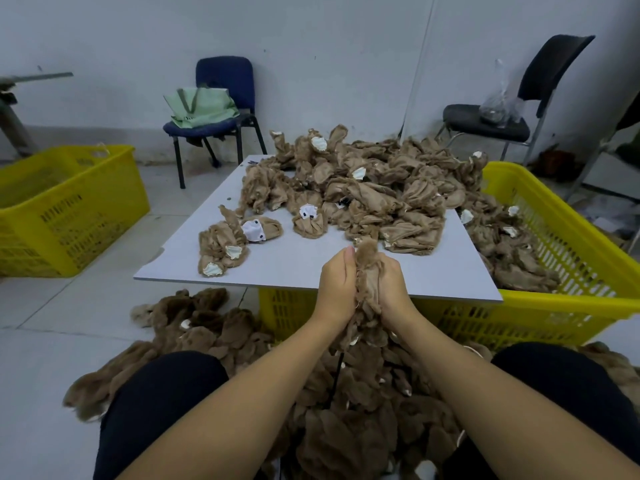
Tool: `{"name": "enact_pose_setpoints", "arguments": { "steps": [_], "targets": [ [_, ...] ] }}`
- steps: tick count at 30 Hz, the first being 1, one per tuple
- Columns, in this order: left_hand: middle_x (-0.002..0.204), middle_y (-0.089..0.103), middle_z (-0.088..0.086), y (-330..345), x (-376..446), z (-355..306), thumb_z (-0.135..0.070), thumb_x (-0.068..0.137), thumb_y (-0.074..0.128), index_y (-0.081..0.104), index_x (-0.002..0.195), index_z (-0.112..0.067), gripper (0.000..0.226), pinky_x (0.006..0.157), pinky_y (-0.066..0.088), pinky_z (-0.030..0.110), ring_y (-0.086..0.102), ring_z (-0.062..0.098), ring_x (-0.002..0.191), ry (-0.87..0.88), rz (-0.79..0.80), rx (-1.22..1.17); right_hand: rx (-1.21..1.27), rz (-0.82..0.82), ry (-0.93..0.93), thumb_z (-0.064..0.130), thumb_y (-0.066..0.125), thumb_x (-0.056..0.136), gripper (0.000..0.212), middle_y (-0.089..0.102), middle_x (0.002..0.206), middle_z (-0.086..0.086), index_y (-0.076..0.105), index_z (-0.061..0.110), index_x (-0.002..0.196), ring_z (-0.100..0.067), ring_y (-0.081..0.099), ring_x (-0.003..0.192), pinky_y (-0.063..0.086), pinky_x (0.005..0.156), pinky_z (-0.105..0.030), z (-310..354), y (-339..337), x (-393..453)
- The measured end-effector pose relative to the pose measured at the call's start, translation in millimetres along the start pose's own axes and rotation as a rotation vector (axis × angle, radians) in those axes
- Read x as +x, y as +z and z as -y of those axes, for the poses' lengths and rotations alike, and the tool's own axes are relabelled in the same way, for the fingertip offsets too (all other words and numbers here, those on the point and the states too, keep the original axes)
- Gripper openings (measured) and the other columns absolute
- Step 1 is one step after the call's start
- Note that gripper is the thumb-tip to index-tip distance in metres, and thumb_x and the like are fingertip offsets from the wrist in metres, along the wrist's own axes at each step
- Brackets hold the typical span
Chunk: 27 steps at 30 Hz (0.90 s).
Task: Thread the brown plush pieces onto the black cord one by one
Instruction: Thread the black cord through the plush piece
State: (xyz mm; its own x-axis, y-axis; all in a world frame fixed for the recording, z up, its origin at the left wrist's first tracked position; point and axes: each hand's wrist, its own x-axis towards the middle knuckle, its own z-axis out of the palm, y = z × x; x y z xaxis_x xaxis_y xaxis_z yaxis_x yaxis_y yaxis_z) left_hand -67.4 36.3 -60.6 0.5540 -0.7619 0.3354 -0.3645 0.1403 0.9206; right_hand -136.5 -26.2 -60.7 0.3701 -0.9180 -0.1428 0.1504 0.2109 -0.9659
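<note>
My left hand and my right hand both grip one brown plush piece held upright over the near edge of the grey board. Below my hands hangs a bunch of brown plush pieces, and a short length of black cord shows among them between my knees. A large heap of loose plush pieces covers the far half of the board. Two smaller clumps with white patches lie at its left.
The board rests on a yellow crate that also holds plush pieces. Another yellow crate stands on the floor at left. More brown plush lies on the floor. A blue chair and a black chair stand by the wall.
</note>
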Motion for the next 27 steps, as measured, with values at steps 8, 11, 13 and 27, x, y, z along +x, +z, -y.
{"name": "enact_pose_setpoints", "arguments": {
  "steps": [8, 11, 13, 27],
  "targets": [
    [0.099, 0.057, 0.003, -21.8, 12.1, -18.7, -0.007, 0.106, 0.041, 0.055, 0.115, -0.012, 0.018, 0.075, 0.044, 0.023, 0.054, 0.012, 0.087, 0.348, 0.175, 0.295, -0.207, -0.07, -0.154, 0.007, 0.036, 0.106, 0.034, 0.055, 0.075, -0.015, 0.061, 0.0, 0.085, -0.02, 0.053, 0.067, 0.042, 0.057, -0.026, 7.3, -5.0, -6.8],
    [0.104, 0.054, 0.01, -30.5, 12.9, -32.1, 0.001, 0.098, 0.041, 0.062, 0.108, -0.003, 0.024, 0.076, 0.049, 0.03, 0.055, 0.022, 0.091, 0.607, 0.12, 0.397, -0.278, -0.053, -0.198, 0.007, 0.036, 0.107, 0.033, 0.046, 0.069, -0.016, 0.053, 0.005, 0.079, -0.027, 0.043, 0.065, 0.035, 0.052, -0.028, 8.7, 1.6, -13.5],
    [0.1, 0.057, 0.009, -35.5, 7.3, -39.2, 0.002, 0.097, 0.048, 0.064, 0.104, -0.001, 0.018, 0.073, 0.049, 0.032, 0.056, 0.02, 0.088, 0.637, 0.119, 0.427, -0.305, -0.045, -0.228, 0.007, 0.038, 0.108, 0.031, 0.046, 0.066, -0.014, 0.053, 0.005, 0.081, -0.024, 0.044, 0.062, 0.039, 0.051, -0.024, 10.9, 2.8, -17.7],
    [0.077, 0.048, -0.002, -30.6, 5.4, -49.6, -0.016, 0.105, 0.046, 0.045, 0.084, -0.013, 0.022, 0.057, 0.035, 0.025, 0.046, 0.011, 0.066, 0.364, 0.052, 0.394, -0.567, -0.116, -0.84, 0.018, 0.046, 0.107, 0.019, 0.057, 0.09, -0.001, 0.058, 0.008, 0.095, -0.019, 0.053, 0.087, 0.046, 0.08, -0.043, 22.2, -4.3, -19.0]
  ]
}}
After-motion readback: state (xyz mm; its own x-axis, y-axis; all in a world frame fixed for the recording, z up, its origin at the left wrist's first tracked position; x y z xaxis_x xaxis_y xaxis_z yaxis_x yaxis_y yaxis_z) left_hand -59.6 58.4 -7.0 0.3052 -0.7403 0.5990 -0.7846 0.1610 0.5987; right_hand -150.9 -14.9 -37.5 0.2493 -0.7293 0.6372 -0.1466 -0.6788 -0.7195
